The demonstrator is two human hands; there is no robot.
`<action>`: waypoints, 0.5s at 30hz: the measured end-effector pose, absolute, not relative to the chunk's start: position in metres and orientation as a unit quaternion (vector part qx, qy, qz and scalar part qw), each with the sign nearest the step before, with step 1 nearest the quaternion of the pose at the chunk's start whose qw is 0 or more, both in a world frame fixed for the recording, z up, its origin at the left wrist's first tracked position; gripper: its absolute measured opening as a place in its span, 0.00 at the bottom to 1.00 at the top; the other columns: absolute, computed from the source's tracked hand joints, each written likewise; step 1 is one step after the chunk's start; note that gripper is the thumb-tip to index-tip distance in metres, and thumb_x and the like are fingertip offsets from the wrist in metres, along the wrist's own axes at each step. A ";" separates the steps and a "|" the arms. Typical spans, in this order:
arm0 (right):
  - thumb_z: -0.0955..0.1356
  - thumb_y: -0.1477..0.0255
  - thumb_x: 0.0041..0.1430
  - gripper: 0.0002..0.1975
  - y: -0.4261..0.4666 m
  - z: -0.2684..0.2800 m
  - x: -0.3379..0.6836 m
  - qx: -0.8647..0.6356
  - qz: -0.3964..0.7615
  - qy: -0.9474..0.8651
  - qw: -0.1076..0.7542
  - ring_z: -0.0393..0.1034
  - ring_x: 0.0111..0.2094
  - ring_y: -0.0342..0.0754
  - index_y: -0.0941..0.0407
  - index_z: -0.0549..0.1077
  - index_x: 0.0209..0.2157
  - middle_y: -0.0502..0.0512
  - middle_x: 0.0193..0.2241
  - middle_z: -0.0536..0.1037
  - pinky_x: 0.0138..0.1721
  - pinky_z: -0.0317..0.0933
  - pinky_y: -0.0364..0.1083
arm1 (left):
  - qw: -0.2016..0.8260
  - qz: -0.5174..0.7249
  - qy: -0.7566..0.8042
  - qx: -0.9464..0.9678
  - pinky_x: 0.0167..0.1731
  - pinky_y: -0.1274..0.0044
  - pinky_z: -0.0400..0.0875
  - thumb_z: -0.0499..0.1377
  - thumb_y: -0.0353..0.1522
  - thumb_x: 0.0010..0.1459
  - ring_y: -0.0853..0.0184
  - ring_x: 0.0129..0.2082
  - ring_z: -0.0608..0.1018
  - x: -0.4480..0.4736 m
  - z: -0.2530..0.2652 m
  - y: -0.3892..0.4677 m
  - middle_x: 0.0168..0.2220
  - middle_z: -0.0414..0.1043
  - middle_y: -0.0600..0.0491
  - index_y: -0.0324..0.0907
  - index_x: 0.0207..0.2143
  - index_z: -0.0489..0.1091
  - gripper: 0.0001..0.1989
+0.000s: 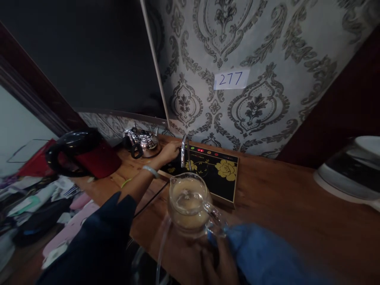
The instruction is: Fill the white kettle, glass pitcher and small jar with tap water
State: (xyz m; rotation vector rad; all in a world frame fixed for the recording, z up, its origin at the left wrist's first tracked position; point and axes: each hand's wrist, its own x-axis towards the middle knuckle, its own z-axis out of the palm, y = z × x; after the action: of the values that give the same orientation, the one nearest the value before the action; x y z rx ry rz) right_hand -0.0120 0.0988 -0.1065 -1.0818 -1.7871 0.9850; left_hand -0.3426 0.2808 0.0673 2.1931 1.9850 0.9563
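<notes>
My right hand, blurred, is closed at the handle of a clear glass pitcher with cloudy pale-brown liquid inside. Blue fabric lies beside this hand and its grip is partly hidden. The pitcher is held over the front edge of a black electric tea stove with gold flowers. At the stove's back left, my left hand reaches with a finger stretched towards the row of control buttons, beside a chrome spout. It holds nothing that I can see. Red digits glow on the panel.
Left of the stove stand a shiny metal kettle and a red-and-black electric kettle. A glass vessel stands at the right on the wooden counter. A clear tube hangs below the pitcher. Clothes are piled at far left.
</notes>
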 end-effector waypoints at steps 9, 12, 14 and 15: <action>0.64 0.68 0.64 0.24 0.099 -0.093 -0.023 -0.401 0.349 -0.719 0.448 0.72 0.58 0.59 0.54 0.68 0.61 0.63 0.57 0.77 0.57 0.68 0.58 | 0.250 0.475 0.618 0.574 0.55 0.62 0.73 0.61 0.43 0.59 0.52 0.52 0.81 -0.312 0.060 0.176 0.51 0.81 0.44 0.39 0.52 0.78 0.23; 0.63 0.70 0.65 0.25 0.098 -0.072 -0.013 -0.393 0.335 -0.730 0.448 0.73 0.58 0.56 0.54 0.66 0.63 0.62 0.58 0.76 0.56 0.70 0.55 | 0.307 0.518 0.614 0.510 0.60 0.60 0.68 0.62 0.49 0.58 0.50 0.55 0.79 -0.294 0.055 0.146 0.52 0.80 0.44 0.40 0.53 0.77 0.28; 0.62 0.70 0.67 0.23 0.099 -0.059 0.003 -0.386 0.306 -0.747 0.446 0.75 0.55 0.54 0.53 0.68 0.62 0.60 0.56 0.78 0.54 0.72 0.52 | 0.335 0.551 0.596 0.478 0.62 0.58 0.66 0.60 0.53 0.59 0.49 0.58 0.76 -0.283 0.051 0.131 0.56 0.78 0.44 0.41 0.54 0.77 0.31; 0.61 0.70 0.67 0.22 0.102 -0.054 0.013 -0.387 0.282 -0.758 0.443 0.76 0.53 0.53 0.52 0.69 0.61 0.59 0.55 0.79 0.52 0.73 0.52 | 0.347 0.567 0.582 0.469 0.63 0.58 0.65 0.59 0.54 0.59 0.49 0.60 0.75 -0.278 0.049 0.125 0.57 0.76 0.44 0.41 0.55 0.77 0.32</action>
State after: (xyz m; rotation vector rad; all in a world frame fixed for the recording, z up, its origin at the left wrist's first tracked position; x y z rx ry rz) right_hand 0.0131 0.1015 -0.0538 -0.9587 -1.8790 0.7003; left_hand -0.2776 0.1246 0.0490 1.2170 1.5091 1.4715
